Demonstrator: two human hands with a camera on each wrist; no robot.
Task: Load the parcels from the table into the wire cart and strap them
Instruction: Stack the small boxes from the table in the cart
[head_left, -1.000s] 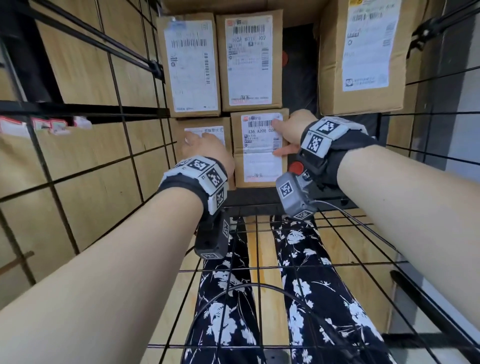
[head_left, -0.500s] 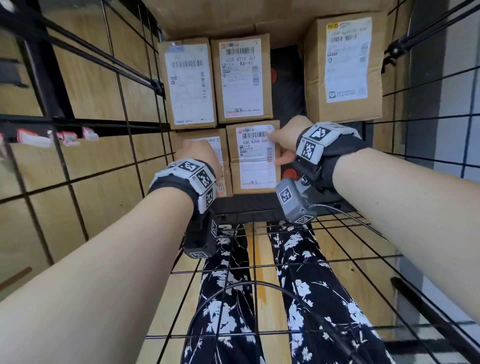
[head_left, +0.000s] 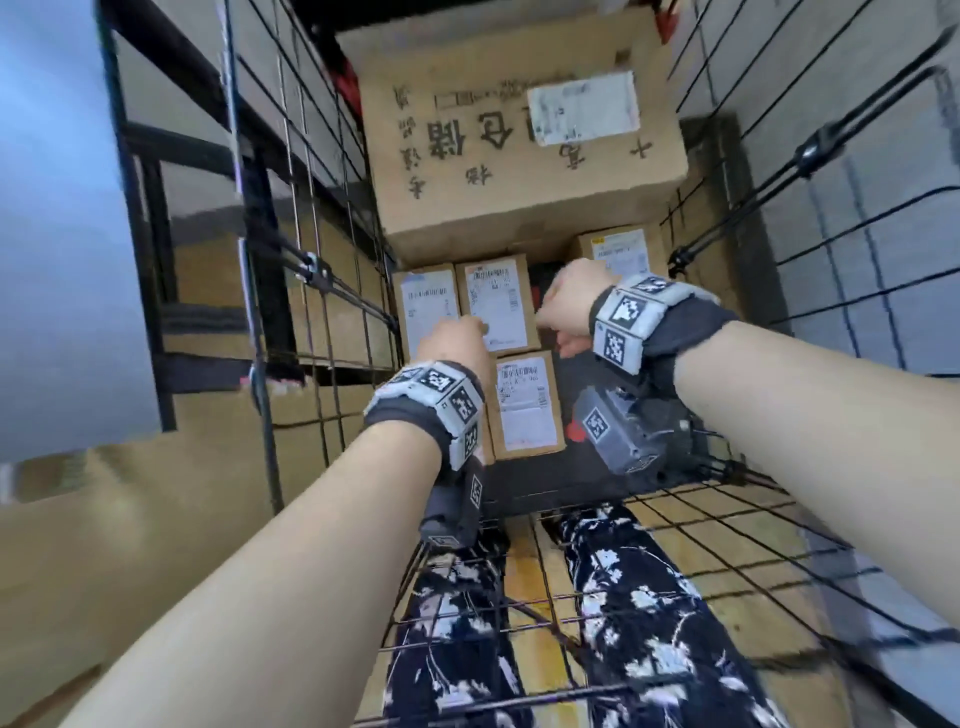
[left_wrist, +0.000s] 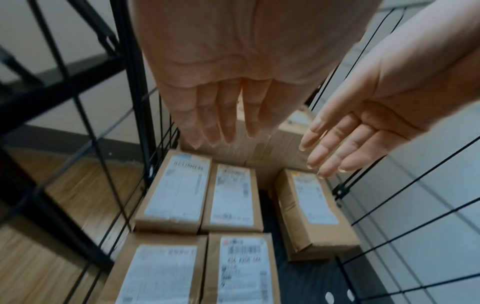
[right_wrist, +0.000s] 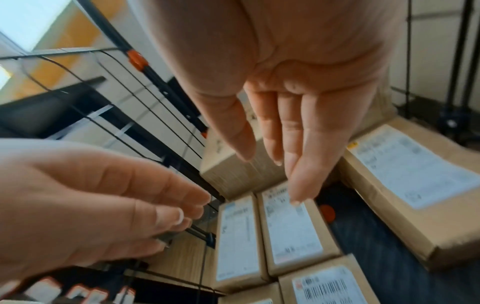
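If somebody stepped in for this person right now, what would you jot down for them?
Left hand: open, holding nothing, above the parcels.
Right hand: open, empty, beside it.
Five small labelled parcels lie flat on the wire cart floor; a large box sits behind them.
Done: these parcels are loaded.
Left: no strap visible over them yet. The table is out of view, so check whether more parcels wait there.
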